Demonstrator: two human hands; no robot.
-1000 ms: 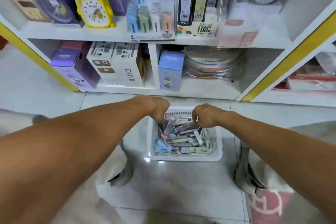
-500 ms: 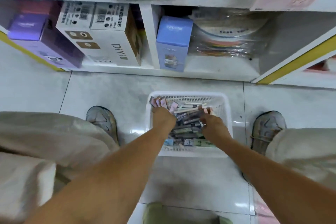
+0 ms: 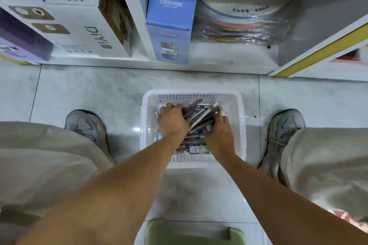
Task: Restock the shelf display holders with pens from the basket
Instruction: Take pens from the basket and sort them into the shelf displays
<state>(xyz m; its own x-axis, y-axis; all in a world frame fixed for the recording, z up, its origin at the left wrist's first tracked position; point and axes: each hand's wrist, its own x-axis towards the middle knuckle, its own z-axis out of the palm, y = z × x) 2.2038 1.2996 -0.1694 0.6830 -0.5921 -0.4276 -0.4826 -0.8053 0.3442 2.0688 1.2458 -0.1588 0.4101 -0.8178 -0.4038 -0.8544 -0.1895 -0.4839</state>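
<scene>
A white plastic basket (image 3: pixel 241 125) stands on the tiled floor between my feet, filled with pens (image 3: pixel 201 117) in mixed colours. Both hands are inside it. My left hand (image 3: pixel 172 120) is closed over a bunch of pens on the left side, and several pen ends stick out past its fingers. My right hand (image 3: pixel 220 134) presses against the same bunch from the right, its fingers curled around the pens. The display holders are out of view.
The bottom shelf (image 3: pixel 219 59) holds a blue box (image 3: pixel 170 24), white boxes (image 3: pixel 79 26), purple boxes (image 3: pixel 18 40) and wrapped plates (image 3: pixel 243 16). My shoes (image 3: pixel 87 127) (image 3: pixel 282 135) flank the basket. A green stool edge (image 3: pixel 191 232) lies below me.
The view has tilted down from the shelves to the floor. Both hands sank deeper into the basket and gathered a bunch of pens between them.
</scene>
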